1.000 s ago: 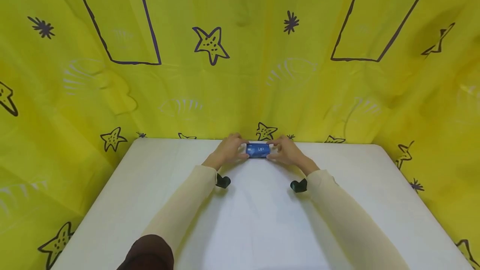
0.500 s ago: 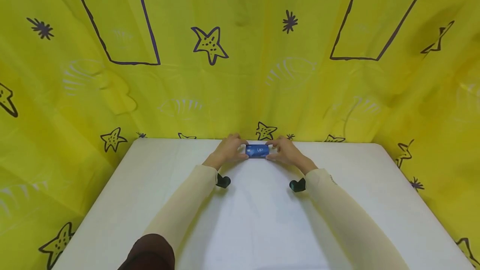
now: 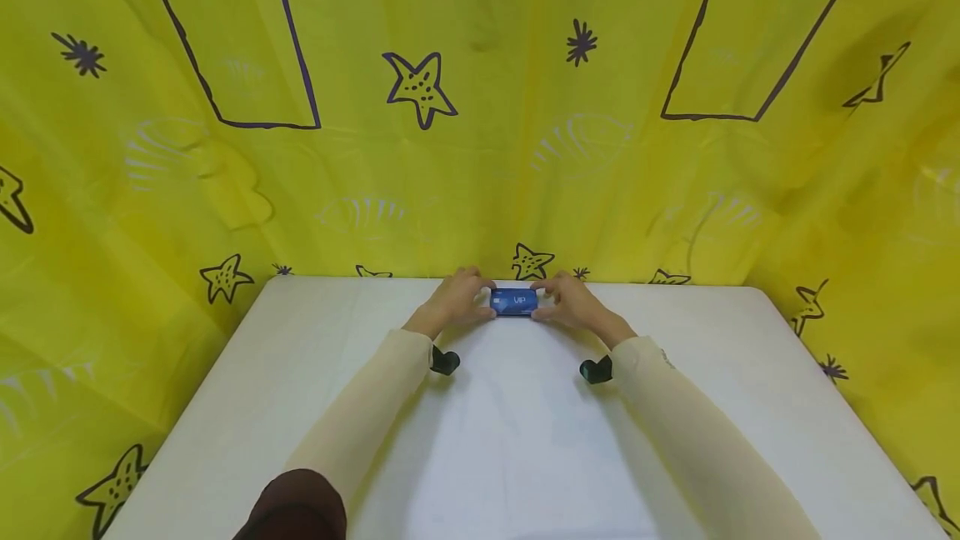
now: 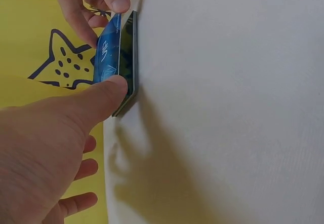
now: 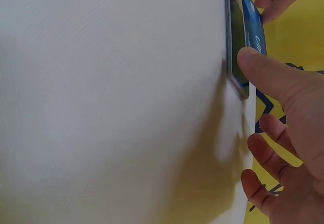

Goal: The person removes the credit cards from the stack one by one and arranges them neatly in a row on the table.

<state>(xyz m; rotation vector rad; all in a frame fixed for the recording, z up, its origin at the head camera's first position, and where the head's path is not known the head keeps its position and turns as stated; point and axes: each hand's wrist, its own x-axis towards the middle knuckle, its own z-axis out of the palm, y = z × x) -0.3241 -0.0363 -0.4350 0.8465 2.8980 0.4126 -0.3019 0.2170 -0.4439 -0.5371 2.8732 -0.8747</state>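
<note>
A blue card printed "VIP" [image 3: 513,302] is held level at the far edge of the table. My left hand [image 3: 456,298] pinches its left end, and my right hand [image 3: 576,303] pinches the right end. In the left wrist view, the card [image 4: 106,51] sits close over a flat slab with a glossy dark face [image 4: 129,46], like a phone. The left thumb [image 4: 114,87] presses at the card's near edge. From the right wrist, the same slab [image 5: 236,36] shows beneath the card [image 5: 257,34], with the right thumb [image 5: 258,64] at the near edge and the other fingers curled loosely.
The white tabletop [image 3: 510,423] stretches toward me from the hands. Right behind its far edge hangs a yellow curtain [image 3: 480,190] with drawn stars, which also lines both sides. A dark brown rounded shape [image 3: 296,502] overlaps the left sleeve at the bottom.
</note>
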